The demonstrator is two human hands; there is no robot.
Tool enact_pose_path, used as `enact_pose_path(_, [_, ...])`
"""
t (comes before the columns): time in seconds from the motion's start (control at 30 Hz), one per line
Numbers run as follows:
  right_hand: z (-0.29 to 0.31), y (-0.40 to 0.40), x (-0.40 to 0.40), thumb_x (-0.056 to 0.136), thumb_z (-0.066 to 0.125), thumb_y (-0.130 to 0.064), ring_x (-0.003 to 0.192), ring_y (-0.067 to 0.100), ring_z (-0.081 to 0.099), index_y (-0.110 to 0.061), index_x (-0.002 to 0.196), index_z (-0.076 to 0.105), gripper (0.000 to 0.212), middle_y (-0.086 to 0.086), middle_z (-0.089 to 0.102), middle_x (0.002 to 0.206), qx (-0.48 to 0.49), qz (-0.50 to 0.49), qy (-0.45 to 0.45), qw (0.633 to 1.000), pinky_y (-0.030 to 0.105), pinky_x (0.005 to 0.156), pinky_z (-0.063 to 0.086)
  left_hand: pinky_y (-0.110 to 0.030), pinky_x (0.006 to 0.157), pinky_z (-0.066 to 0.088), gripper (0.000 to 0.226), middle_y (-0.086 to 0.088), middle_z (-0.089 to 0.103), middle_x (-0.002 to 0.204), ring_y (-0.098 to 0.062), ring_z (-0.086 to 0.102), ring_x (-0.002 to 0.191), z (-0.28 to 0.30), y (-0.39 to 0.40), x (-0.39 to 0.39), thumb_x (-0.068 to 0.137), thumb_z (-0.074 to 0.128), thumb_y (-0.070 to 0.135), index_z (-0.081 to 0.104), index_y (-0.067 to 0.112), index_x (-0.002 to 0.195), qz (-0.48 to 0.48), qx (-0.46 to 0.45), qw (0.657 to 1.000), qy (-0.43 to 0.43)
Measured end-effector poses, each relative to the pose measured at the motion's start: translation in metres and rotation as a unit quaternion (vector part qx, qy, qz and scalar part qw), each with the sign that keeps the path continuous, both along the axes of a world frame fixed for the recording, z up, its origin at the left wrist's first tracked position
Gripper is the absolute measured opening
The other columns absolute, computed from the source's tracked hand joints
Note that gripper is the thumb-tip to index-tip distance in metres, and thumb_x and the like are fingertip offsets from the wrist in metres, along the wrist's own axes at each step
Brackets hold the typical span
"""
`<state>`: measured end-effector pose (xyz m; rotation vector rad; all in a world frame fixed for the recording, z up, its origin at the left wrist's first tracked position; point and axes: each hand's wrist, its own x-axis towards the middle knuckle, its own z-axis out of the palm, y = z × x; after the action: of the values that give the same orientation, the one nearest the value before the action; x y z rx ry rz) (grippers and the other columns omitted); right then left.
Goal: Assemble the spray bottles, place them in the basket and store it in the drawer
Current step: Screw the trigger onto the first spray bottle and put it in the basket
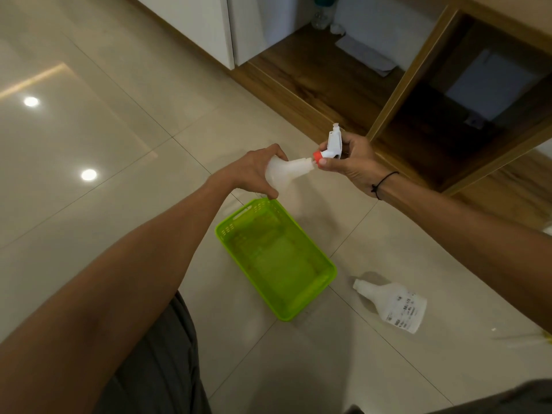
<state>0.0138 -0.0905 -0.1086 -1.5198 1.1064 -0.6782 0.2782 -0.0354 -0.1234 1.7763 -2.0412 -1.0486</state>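
My left hand [252, 171] grips a translucent white bottle [283, 173] held sideways, its neck pointing right. My right hand [354, 161] holds a white spray head [333, 143] with an orange collar [318, 158]; the collar sits at the bottle's mouth. Both are above the far end of an empty lime-green basket [239, 231] on the tiled floor. A second white bottle [392, 304] with a printed label lies on its side on the floor, to the right of the basket, with no spray head on it.
A wooden cabinet runs along the back right, with an open dark compartment [466, 115] and a low wooden shelf [313, 67] beside a white door. A pale yellowish item [537, 339] shows at the right edge. My knees are at the bottom of the view.
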Motion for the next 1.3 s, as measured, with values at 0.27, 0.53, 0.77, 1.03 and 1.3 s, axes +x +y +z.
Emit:
enact_pose_path(0.27, [-0.009, 0.007, -0.001, 0.081, 0.086, -0.001, 0.101, 0.028, 0.066, -0.01, 0.104, 0.07, 0.03, 0.011, 0.071, 0.108, -0.026, 0.014, 0.008, 1.0, 0.05, 0.089, 0.061, -0.026, 0.071, 0.05, 0.083, -0.002, 0.062, 0.119, -0.025, 0.062, 0.101, -0.001, 0.001, 0.001, 0.059, 0.094, 0.017, 0.052, 0.031, 0.13, 0.005, 0.022, 1.0, 0.015])
enact_pose_path(0.53, [-0.014, 0.016, -0.001, 0.082, 0.086, -0.003, 0.097, 0.024, 0.068, -0.001, 0.107, 0.072, 0.029, 0.017, 0.073, 0.108, -0.048, 0.015, 0.035, 0.998, 0.046, 0.085, 0.061, -0.031, 0.072, 0.053, 0.081, 0.0, 0.062, 0.112, -0.023, 0.063, 0.098, -0.002, 0.002, -0.007, 0.059, 0.093, 0.022, 0.051, 0.033, 0.127, -0.021, 0.044, 0.999, 0.0])
enact_pose_path(0.77, [-0.012, 0.03, 0.012, 0.089, 0.082, -0.012, 0.065, 0.022, 0.075, 0.014, 0.101, 0.067, 0.032, 0.023, 0.074, 0.085, 0.085, -0.091, -0.025, 0.992, 0.033, 0.065, 0.066, -0.041, 0.072, 0.054, 0.089, 0.004, 0.056, 0.119, -0.024, 0.057, 0.1, -0.005, 0.007, -0.016, 0.048, 0.091, 0.034, 0.048, 0.033, 0.126, -0.001, -0.084, 0.995, -0.055])
enact_pose_path(1.03, [0.009, 0.02, 0.016, 0.088, 0.084, -0.023, 0.063, 0.023, 0.076, 0.004, 0.097, 0.065, 0.034, 0.024, 0.075, 0.085, 0.197, -0.194, -0.091, 0.957, 0.026, 0.058, 0.063, -0.04, 0.061, 0.052, 0.092, -0.002, 0.043, 0.14, -0.027, 0.046, 0.125, -0.002, 0.012, -0.038, 0.062, 0.09, 0.033, 0.043, 0.026, 0.141, 0.032, -0.259, 0.958, -0.115])
enact_pose_path(1.3, [0.021, 0.014, 0.005, 0.089, 0.082, -0.011, 0.059, 0.021, 0.076, -0.003, 0.085, 0.058, 0.025, 0.019, 0.075, 0.078, 0.096, -0.149, -0.101, 0.979, 0.028, 0.061, 0.065, -0.046, 0.092, 0.062, 0.083, -0.005, 0.06, 0.139, -0.026, 0.061, 0.129, 0.01, 0.0, -0.015, 0.083, 0.049, 0.085, 0.052, 0.026, 0.14, 0.22, 0.092, 0.929, 0.284])
